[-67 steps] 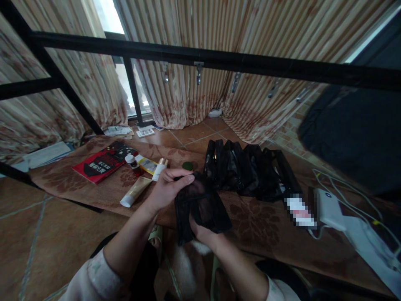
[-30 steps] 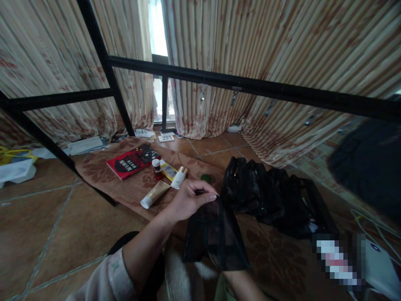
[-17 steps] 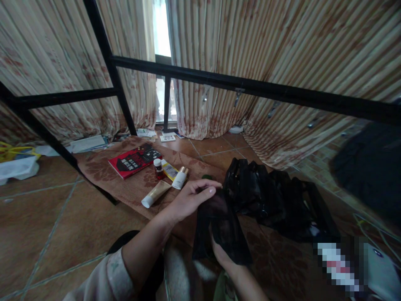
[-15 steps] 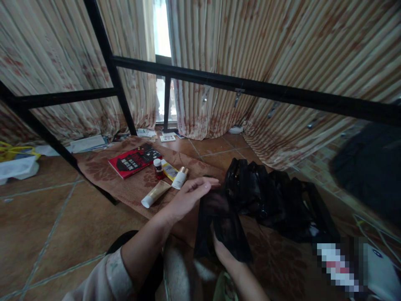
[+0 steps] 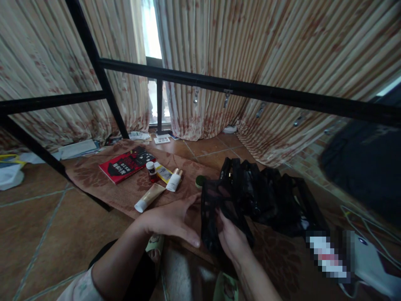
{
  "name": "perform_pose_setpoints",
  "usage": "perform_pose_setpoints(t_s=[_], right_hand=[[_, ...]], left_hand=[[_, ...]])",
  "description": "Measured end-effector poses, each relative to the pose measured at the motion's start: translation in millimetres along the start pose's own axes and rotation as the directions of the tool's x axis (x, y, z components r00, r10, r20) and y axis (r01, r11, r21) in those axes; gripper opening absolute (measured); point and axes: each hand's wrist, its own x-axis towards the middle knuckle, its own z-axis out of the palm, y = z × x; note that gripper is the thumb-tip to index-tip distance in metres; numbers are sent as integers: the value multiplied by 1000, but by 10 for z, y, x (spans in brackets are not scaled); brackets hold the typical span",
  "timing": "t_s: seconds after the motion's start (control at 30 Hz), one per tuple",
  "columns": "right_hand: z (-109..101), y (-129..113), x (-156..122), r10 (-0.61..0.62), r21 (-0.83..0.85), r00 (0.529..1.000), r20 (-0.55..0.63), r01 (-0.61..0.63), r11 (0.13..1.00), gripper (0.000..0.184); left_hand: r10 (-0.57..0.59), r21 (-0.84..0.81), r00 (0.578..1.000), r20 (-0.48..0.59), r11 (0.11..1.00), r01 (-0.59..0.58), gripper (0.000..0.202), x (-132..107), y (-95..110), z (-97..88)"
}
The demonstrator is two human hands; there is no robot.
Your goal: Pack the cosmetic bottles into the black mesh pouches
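A small black mesh pouch (image 5: 216, 200) stands on edge on the patterned table (image 5: 103, 184), leaning against a row of several more black mesh pouches (image 5: 266, 196). My right hand (image 5: 233, 240) is under and partly inside the pouch, its fingers showing through the mesh and curled on it. My left hand (image 5: 172, 219) lies beside the pouch on its left, fingers stretched out, index finger tip touching the pouch's edge.
To the left on the table lie a red book (image 5: 125, 164), a small red bottle (image 5: 151, 170), a yellow tube (image 5: 163, 172), a white tube (image 5: 174, 179), a cream tube (image 5: 148, 197) and a green lid (image 5: 199, 181). A white device (image 5: 372, 263) with cables lies at the right. A black metal frame (image 5: 250, 90) crosses overhead.
My left hand let go of the pouch's top edge, opened and dropped beside it. The pouch moved from in front of me onto the table against the other pouches.
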Motion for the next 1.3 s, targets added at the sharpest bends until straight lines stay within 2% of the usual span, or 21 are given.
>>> perform_pose_setpoints(t_s=[0.1, 0.17, 0.2, 0.27, 0.37, 0.43, 0.57, 0.67, 0.73, 0.8, 0.87, 0.9, 0.93, 0.97, 1.03, 1.1, 1.2, 1.23, 1.3], right_hand=[[49, -114, 9, 107, 292, 993, 51, -117, 949, 45], [83, -126, 11, 118, 378, 991, 64, -134, 916, 47], [94, -113, 11, 117, 397, 991, 66, -134, 908, 47], [95, -64, 11, 131, 382, 990, 59, -143, 913, 45], [49, 8, 13, 172, 239, 984, 50, -179, 954, 41], [16, 24, 21, 141, 135, 986, 91, -152, 979, 39], [14, -35, 23, -9, -5, 970, 245, 11, 1000, 41], [26, -145, -39, -134, -260, 954, 268, 206, 943, 39], [8, -231, -103, -330, -395, 910, 249, 407, 824, 31], [-32, -306, -155, -578, -442, 791, 200, 599, 667, 33], [-80, -351, -168, -724, -514, 680, 110, 663, 544, 36], [-101, -359, -156, -737, -566, 673, 60, 631, 530, 34], [-119, -358, -134, -714, -609, 700, 11, 571, 550, 33], [-131, -347, -107, -654, -631, 756, -32, 492, 600, 33], [-144, -305, -49, -453, -618, 888, -82, 311, 722, 45], [-146, -249, -4, -229, -587, 970, -80, 140, 798, 58], [-148, -167, 30, -37, -540, 999, -40, 9, 841, 61], [-151, -147, 37, -10, -518, 1000, -29, -7, 855, 60], [-162, -122, 52, 15, -491, 999, -30, -28, 871, 60]], left_hand=[[13, 83, 982, 187, 996, -29, 73, -27, 39, 139], [-16, 90, 965, 263, 996, -8, 47, -15, 42, 307], [-33, 85, 968, 248, 996, 12, 44, -2, 36, 399], [-70, 82, 995, 70, 995, 64, 45, 27, 15, 564], [-123, 53, 989, -86, 990, 128, 41, 59, -19, 696], [-158, 37, 977, -144, 986, 165, 34, 68, -36, 696], [-247, -64, 933, -262, 969, 239, 27, 76, -66, 571], [-301, -182, 910, -284, 949, 258, 21, 80, -72, 419], [-316, -230, 893, -320, 940, 251, 19, 78, -58, 306], [-333, -265, 863, -379, 933, 244, 17, 71, -35, 204], [-362, -290, 835, -413, 922, 257, 15, 62, -16, 129], [-381, -299, 826, -417, 915, 271, 14, 58, -12, 103], [-397, -309, 820, -413, 908, 284, 14, 56, -12, 84], [-406, -320, 820, -403, 902, 290, 15, 56, -16, 71], [-412, -343, 826, -384, 895, 287, 16, 60, -37, 53], [-407, -362, 834, -371, 891, 274, 19, 65, -69, 35], [-412, -346, 830, -376, 893, 287, 26, 69, -131, -13], [-418, -323, 819, -393, 897, 303, 31, 67, -153, -38], [-426, -243, 772, -473, 905, 350, 45, 56, -197, -99]])
